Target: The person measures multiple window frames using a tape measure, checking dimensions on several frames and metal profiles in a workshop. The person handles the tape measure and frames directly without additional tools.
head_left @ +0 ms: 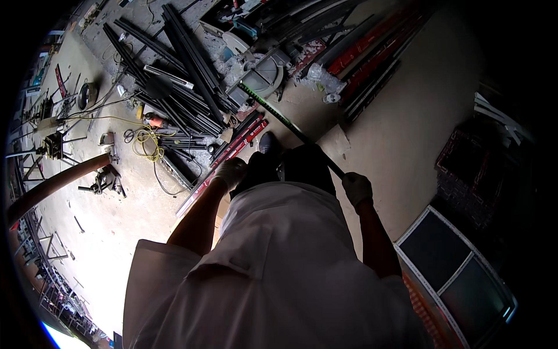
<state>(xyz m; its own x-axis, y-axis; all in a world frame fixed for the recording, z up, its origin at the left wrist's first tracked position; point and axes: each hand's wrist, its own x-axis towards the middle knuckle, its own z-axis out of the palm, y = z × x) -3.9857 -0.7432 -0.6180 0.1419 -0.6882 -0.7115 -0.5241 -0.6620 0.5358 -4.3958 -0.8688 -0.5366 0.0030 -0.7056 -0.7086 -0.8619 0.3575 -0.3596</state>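
My right hand (356, 188), in a pale glove, is closed round the near end of a long, thin dark bar (329, 162). A bright green stretch (269, 107) runs along the bar's far part, which slants up and left to the grey base of a miter saw (263, 78). My left hand (232, 172), also gloved, is beside my left thigh, near long red and black wrapped profiles (237, 143) on the floor. Its fingers are too dim to tell whether they grip anything. One dark shoe (267, 142) shows between the profiles and the bar.
Several black metal bars (195, 58) lie piled at the upper left. A yellow cable (152, 142) coils beside an orange-and-black power tool (156, 120). More red-wrapped profiles (354, 53) lie at the upper right, next to clear plastic (323, 78). A framed panel (437, 234) stands at the lower right.
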